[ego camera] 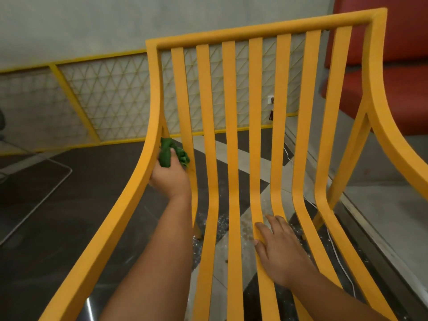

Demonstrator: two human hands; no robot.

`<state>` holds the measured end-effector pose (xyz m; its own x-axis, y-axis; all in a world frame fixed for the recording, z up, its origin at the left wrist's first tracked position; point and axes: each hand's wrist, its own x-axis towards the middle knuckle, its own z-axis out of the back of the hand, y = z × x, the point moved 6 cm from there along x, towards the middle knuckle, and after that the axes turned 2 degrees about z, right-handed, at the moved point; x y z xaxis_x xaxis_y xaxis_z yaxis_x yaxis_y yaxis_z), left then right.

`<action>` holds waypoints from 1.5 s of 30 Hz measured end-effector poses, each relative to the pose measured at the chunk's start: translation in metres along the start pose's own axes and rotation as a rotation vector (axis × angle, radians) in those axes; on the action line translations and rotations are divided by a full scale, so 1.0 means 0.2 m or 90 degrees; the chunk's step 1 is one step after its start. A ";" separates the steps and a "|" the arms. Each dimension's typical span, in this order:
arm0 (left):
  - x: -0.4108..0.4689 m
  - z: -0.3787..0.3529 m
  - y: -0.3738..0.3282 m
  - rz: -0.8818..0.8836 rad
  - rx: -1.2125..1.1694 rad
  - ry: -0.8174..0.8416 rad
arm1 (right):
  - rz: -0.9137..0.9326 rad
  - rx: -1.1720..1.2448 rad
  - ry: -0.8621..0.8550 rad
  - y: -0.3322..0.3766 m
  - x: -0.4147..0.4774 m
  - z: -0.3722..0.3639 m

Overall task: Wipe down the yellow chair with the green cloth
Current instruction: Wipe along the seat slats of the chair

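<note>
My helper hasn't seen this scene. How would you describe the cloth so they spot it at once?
Start at the yellow chair, whose slatted back fills the view, and follow its left side rail down. There the left hand grips a bunched green cloth against the rail. It is the only green, soft thing among hard yellow bars.

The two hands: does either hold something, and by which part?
The left hand grips the green cloth, bunched, round its lower part, against the left side rail of the yellow chair. The right hand holds nothing; it rests flat on the seat slats.
</note>
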<state>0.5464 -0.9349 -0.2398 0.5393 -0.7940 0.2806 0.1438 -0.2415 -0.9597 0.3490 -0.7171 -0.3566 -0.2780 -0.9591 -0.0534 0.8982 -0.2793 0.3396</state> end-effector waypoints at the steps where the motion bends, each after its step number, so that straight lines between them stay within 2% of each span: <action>1: -0.01 -0.03 -0.02 -0.012 0.005 0.004 | -0.003 -0.001 0.005 0.00 0.00 0.00; 10: -0.01 -0.09 0.01 0.164 -0.090 -0.091 | -0.009 0.000 0.019 0.00 0.01 0.00; 16: -0.09 -0.14 0.12 0.314 -0.164 -0.058 | -0.014 0.006 0.018 0.00 0.02 0.01; 18: -0.12 -0.13 0.14 0.329 -0.177 -0.067 | -0.015 0.007 0.020 0.00 0.01 0.01; 23: 0.00 -0.13 0.02 0.262 -0.208 -0.088 | -0.014 0.005 0.018 -0.01 0.02 0.00; 26: 0.00 -0.15 0.04 0.310 -0.235 -0.072 | -0.019 0.006 0.025 -0.01 0.02 -0.01; 29: -0.10 -0.14 0.14 0.382 -0.191 -0.032 | -0.025 0.013 0.024 0.00 0.01 0.01; 31: -0.11 -0.12 0.18 0.306 -0.080 0.012 | -0.022 0.018 0.023 0.02 0.02 0.01; 33: -0.11 -0.12 0.17 0.150 0.059 0.096 | -0.023 0.021 0.017 0.01 0.01 0.02; 36: -0.15 -0.12 0.13 -0.014 0.155 0.203 | -0.019 0.016 0.013 0.01 0.01 0.02; 41: -0.35 -0.18 0.13 -0.166 0.243 0.362 | -0.021 0.015 0.008 0.01 0.01 0.02; 45: -0.40 -0.21 0.15 -0.224 0.295 0.389 | -0.020 0.022 0.000 0.02 0.00 0.03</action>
<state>0.4733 -0.9021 -0.2901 -0.1254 -0.9096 0.3962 0.6171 -0.3842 -0.6867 0.3503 -0.7179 -0.3497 -0.3057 -0.9500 -0.0638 0.8765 -0.3070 0.3707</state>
